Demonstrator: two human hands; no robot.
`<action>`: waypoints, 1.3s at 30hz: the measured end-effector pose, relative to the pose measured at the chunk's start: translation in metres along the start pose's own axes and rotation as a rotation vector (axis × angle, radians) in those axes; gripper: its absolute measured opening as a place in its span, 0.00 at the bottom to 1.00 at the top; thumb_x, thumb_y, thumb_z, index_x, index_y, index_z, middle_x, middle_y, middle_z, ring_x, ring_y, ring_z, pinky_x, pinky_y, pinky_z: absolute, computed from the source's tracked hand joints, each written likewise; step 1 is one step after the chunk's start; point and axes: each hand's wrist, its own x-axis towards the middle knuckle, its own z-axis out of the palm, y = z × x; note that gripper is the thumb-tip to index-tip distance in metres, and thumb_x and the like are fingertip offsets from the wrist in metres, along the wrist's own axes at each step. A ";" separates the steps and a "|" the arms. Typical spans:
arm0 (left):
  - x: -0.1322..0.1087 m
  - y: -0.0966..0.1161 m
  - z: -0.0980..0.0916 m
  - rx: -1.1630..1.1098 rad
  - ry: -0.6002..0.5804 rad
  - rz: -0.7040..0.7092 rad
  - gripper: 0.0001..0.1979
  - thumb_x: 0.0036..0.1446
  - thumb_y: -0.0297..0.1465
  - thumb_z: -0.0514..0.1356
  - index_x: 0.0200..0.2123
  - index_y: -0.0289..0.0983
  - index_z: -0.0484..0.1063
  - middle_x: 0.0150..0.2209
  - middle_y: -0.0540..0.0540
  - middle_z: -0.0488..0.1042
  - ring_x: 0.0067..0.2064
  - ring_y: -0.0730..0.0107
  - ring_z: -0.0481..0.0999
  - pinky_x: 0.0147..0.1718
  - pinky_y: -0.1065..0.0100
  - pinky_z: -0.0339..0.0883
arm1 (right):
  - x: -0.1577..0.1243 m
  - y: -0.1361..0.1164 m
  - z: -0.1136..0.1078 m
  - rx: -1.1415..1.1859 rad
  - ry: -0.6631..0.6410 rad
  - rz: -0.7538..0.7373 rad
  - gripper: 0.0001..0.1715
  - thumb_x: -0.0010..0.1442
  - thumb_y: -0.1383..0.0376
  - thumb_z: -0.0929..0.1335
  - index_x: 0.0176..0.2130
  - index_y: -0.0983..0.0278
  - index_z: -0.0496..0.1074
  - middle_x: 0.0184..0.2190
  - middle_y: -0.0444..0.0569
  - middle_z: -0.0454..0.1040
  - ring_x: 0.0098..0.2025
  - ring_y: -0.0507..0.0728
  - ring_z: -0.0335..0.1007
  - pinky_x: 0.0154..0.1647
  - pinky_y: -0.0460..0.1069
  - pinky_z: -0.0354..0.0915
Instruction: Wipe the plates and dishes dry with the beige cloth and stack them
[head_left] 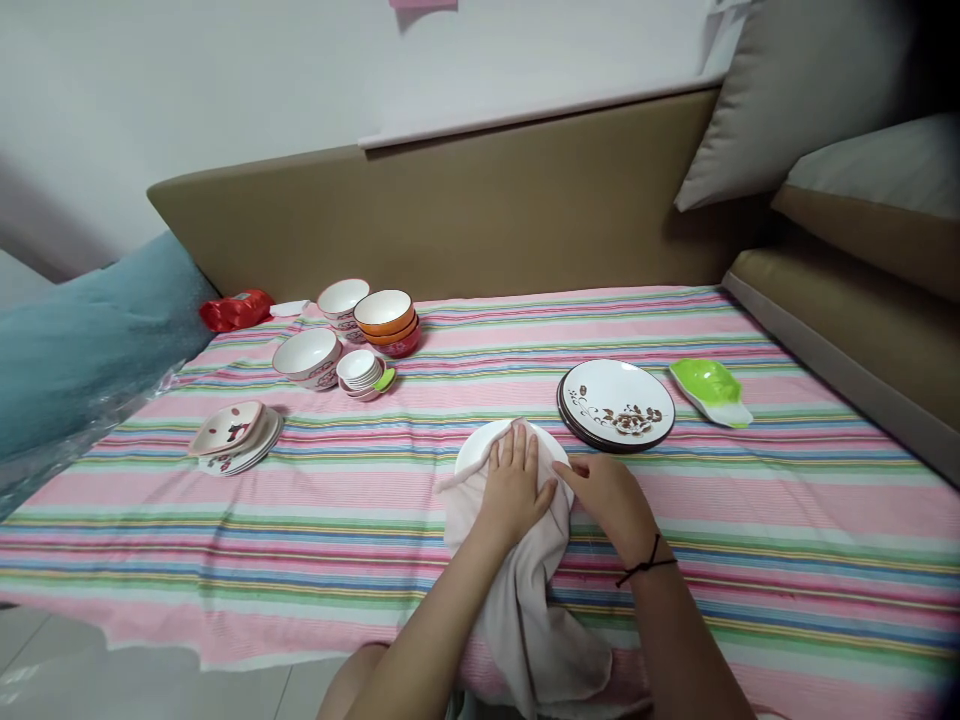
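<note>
In front of me a white plate lies on the striped cloth, partly covered by a pale pink rag. My left hand rests flat on the rag over the plate, fingers stretched out. The plate's right rim is pinched by my right hand, which wears a thin dark cord at the wrist; some of its fingers are hidden. The rag hangs from the plate toward my lap. Just beyond my right hand stands a stack of dark-rimmed plates, the top one with a brown flower pattern.
A green leaf-shaped dish lies at the right. On the left are small patterned plates, a white bowl, orange bowls, small white cups and a red bundle. Cushions and a sofa back border the far side.
</note>
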 end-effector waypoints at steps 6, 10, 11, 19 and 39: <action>-0.008 0.002 -0.012 -0.072 -0.009 0.052 0.34 0.60 0.44 0.54 0.63 0.29 0.56 0.66 0.33 0.48 0.67 0.47 0.45 0.63 0.48 0.46 | 0.002 0.007 -0.003 0.070 -0.016 -0.061 0.20 0.59 0.56 0.63 0.23 0.62 0.74 0.20 0.47 0.72 0.25 0.55 0.66 0.25 0.46 0.54; -0.014 0.000 -0.014 -0.098 0.009 0.090 0.33 0.60 0.44 0.54 0.64 0.32 0.55 0.67 0.36 0.48 0.68 0.50 0.45 0.63 0.49 0.46 | 0.003 0.009 -0.004 0.109 -0.026 -0.077 0.19 0.59 0.57 0.62 0.27 0.62 0.77 0.22 0.48 0.76 0.29 0.57 0.70 0.28 0.47 0.58; -0.016 0.000 -0.013 -0.105 0.013 0.109 0.33 0.61 0.44 0.53 0.64 0.33 0.54 0.67 0.38 0.47 0.68 0.52 0.45 0.63 0.50 0.46 | 0.003 0.010 -0.004 0.118 -0.028 -0.079 0.19 0.59 0.57 0.62 0.29 0.62 0.78 0.23 0.49 0.76 0.30 0.57 0.71 0.29 0.47 0.59; -0.036 0.008 -0.004 -0.175 -0.043 0.271 0.40 0.60 0.51 0.50 0.67 0.34 0.44 0.69 0.41 0.39 0.69 0.55 0.38 0.65 0.53 0.39 | 0.007 0.017 -0.006 0.112 -0.050 -0.076 0.20 0.59 0.58 0.60 0.29 0.62 0.78 0.28 0.50 0.79 0.31 0.57 0.72 0.31 0.48 0.60; -0.080 -0.040 -0.036 -0.190 -0.022 0.089 0.23 0.67 0.35 0.43 0.59 0.34 0.64 0.63 0.42 0.60 0.65 0.62 0.55 0.63 0.56 0.50 | -0.029 -0.041 0.008 -0.093 0.356 -0.131 0.12 0.60 0.61 0.63 0.33 0.66 0.72 0.33 0.55 0.73 0.36 0.59 0.67 0.34 0.49 0.56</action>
